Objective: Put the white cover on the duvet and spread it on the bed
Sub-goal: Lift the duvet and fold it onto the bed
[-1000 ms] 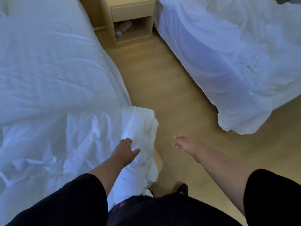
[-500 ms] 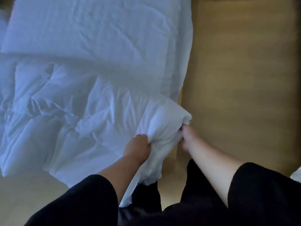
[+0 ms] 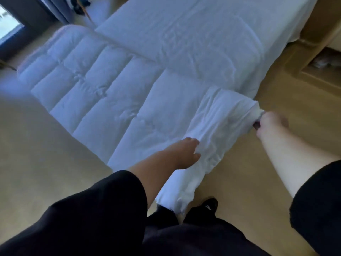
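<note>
A white quilted duvet (image 3: 88, 89) lies across the foot of the bed (image 3: 203, 34), hanging over its left end. The crumpled white cover (image 3: 219, 126) is bunched over the duvet's near right corner and hangs down toward the floor. My left hand (image 3: 186, 154) grips the cover's near edge, fingers curled into the fabric. At the cover's far right corner, my right hand (image 3: 269, 122) pinches the cloth and pulls it taut. The frame is motion-blurred.
A wooden nightstand (image 3: 317, 58) with an open shelf stands at the right beside the bed. Tan wood floor (image 3: 258, 172) surrounds the bed. A dark window frame and curtain (image 3: 27, 19) sit at the top left. My dark shoe (image 3: 208, 206) shows below the cover.
The view swung left. My right hand came in from over the floor and took hold of the cover's corner, then both hands drew apart, stretching the cover over the duvet's corner.
</note>
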Tool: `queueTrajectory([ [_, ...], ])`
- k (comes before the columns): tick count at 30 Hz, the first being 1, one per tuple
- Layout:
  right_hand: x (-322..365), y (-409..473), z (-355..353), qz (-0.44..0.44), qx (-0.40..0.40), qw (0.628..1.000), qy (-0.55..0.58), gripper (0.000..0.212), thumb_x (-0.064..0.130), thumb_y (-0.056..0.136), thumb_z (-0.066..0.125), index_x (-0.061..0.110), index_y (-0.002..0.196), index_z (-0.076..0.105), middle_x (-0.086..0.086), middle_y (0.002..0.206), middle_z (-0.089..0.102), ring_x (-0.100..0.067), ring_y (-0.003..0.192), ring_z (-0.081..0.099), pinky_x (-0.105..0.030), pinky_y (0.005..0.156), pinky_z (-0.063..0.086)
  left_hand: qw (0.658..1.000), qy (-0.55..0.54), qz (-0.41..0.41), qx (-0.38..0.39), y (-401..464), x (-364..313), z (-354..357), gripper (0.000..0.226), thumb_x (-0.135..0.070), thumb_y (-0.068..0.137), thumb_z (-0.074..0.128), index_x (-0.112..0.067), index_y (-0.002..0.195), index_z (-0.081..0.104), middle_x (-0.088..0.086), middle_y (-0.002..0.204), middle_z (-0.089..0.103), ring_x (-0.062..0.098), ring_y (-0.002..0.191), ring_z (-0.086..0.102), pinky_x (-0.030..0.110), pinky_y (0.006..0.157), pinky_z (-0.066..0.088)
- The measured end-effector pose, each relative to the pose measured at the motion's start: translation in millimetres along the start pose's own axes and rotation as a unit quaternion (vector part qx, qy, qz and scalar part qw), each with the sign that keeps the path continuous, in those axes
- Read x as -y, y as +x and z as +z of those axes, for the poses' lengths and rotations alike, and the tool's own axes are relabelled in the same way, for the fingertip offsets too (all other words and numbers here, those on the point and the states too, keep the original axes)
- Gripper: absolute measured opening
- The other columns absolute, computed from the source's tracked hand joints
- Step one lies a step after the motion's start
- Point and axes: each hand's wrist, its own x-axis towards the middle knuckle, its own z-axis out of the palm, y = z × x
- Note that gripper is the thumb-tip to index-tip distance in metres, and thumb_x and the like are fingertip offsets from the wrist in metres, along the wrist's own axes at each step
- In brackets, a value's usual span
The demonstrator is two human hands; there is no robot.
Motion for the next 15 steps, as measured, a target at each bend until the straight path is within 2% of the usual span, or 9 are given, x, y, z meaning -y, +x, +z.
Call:
queueTrajectory([
  [2, -32.4, 12.1, -10.1, 0.003, -0.053, 0.990, -0.131, 0.015, 0.012, 0.090, 0.051, 0.012, 0.098, 0.064, -0.008, 0.101, 0.072, -0.023, 0.085, 0.067, -0.031, 0.067, 0.054, 0.998, -0.007, -0.033, 0.060, -20.7, 25.6, 32.0, 0.058, -0.040, 0.100, 0.048, -0.018, 0.151, 0.033, 0.004, 0.155, 0.035, 0.027, 0.137, 0.041, 0.040, 0.112, 0.035],
  [4, -66.4, -10.9, -11.3, -0.056, -0.065, 0.960, -0.266, 0.027, 0.013, 0.088, 0.055, 0.008, 0.112, 0.066, -0.012, 0.104, 0.071, -0.031, 0.087, 0.068, -0.034, 0.066, 0.053, 0.993, -0.039, -0.085, 0.071, -39.7, 56.1, 60.2, 0.056, -0.039, 0.101, 0.047, -0.016, 0.151, 0.035, 0.006, 0.154, 0.037, 0.026, 0.138, 0.040, 0.037, 0.111, 0.034],
  [6, -100.7, -45.1, -6.6, -0.134, 0.013, 0.912, -0.387, 0.022, 0.022, 0.091, 0.059, 0.012, 0.110, 0.064, -0.013, 0.102, 0.067, -0.035, 0.086, 0.064, -0.039, 0.071, 0.054, 0.986, -0.069, -0.141, 0.063, -53.0, 86.6, 83.0, 0.052, -0.036, 0.101, 0.046, -0.014, 0.148, 0.039, 0.008, 0.151, 0.042, 0.027, 0.135, 0.043, 0.035, 0.108, 0.035],
  [8, -136.6, -71.4, -0.8, -0.143, 0.111, 0.866, -0.467, 0.030, 0.030, 0.094, 0.059, 0.018, 0.120, 0.055, -0.006, 0.111, 0.062, -0.030, 0.088, 0.059, -0.037, 0.073, 0.050, 0.976, -0.099, -0.188, 0.056, -62.5, 113.2, 104.3, 0.052, -0.037, 0.101, 0.045, -0.013, 0.146, 0.040, 0.009, 0.149, 0.044, 0.027, 0.132, 0.046, 0.034, 0.106, 0.037],
  [11, -196.0, -90.1, 9.8, -0.155, 0.239, 0.779, -0.558, 0.044, 0.031, 0.096, 0.059, 0.022, 0.137, 0.045, -0.001, 0.127, 0.056, -0.027, 0.109, 0.057, -0.034, 0.084, 0.044, 0.955, -0.167, -0.242, 0.049, -68.9, 147.1, 146.7, 0.052, -0.038, 0.100, 0.046, -0.012, 0.145, 0.042, 0.009, 0.145, 0.048, 0.028, 0.128, 0.049, 0.034, 0.099, 0.041],
  [13, -241.2, -94.1, 15.8, -0.145, 0.279, 0.768, -0.558, 0.047, 0.027, 0.094, 0.063, 0.021, 0.137, 0.047, 0.000, 0.130, 0.057, -0.024, 0.119, 0.056, -0.032, 0.090, 0.043, 0.919, -0.259, -0.295, 0.030, -68.3, 164.1, 181.7, 0.051, -0.039, 0.096, 0.053, -0.011, 0.139, 0.048, 0.008, 0.137, 0.054, 0.028, 0.120, 0.054, 0.033, 0.094, 0.044],
  [15, -280.0, -95.0, 17.5, -0.110, 0.264, 0.801, -0.526, 0.053, 0.028, 0.091, 0.067, 0.017, 0.137, 0.045, -0.002, 0.132, 0.059, -0.024, 0.119, 0.057, -0.031, 0.093, 0.042, 0.843, -0.405, -0.353, -0.022, -62.4, 178.0, 218.2, 0.043, -0.038, 0.091, 0.062, -0.010, 0.124, 0.057, 0.006, 0.123, 0.062, 0.026, 0.109, 0.058, 0.036, 0.095, 0.048],
])
